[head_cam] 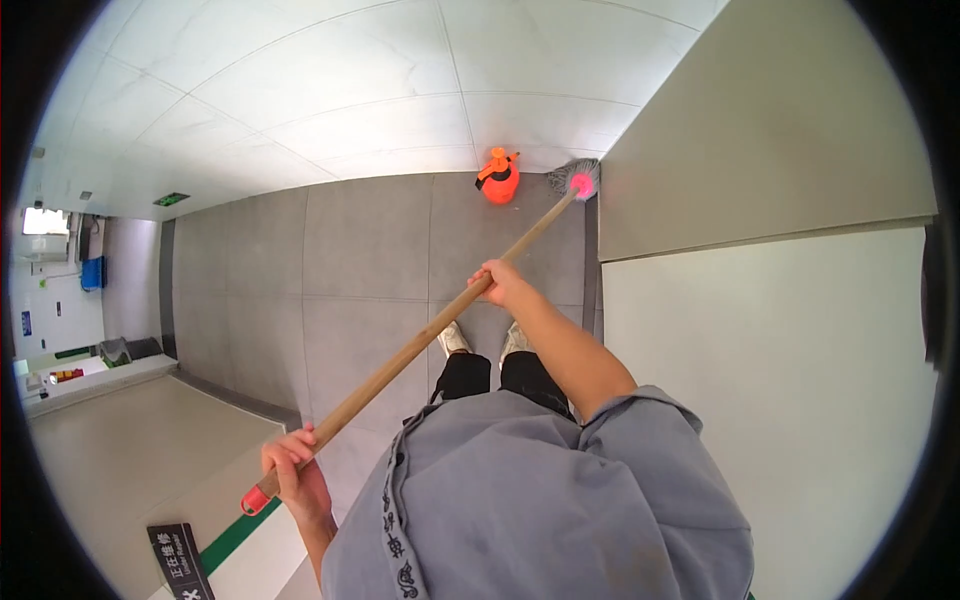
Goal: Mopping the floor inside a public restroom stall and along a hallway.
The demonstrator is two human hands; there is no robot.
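Observation:
A mop with a wooden handle (397,361) runs diagonally across the view. Near its upper end, which bears a red plastic cap with a loop (256,500), my left hand (294,469) is closed around the wood. My right hand (496,283) grips the handle further down, above my shoes. The grey string mop head (582,177), with a pink socket, rests on the floor in the corner where the white tiled wall meets the beige panel. Just left of it stands an orange pump spray bottle (499,178) against the wall.
Grey floor tiles (367,240) lie under my feet. The white tiled wall (337,82) is ahead, a beige panel (750,150) and a white surface (757,360) to the right. At lower left is a black sign (178,559) with writing; a blue object (93,273) is far left.

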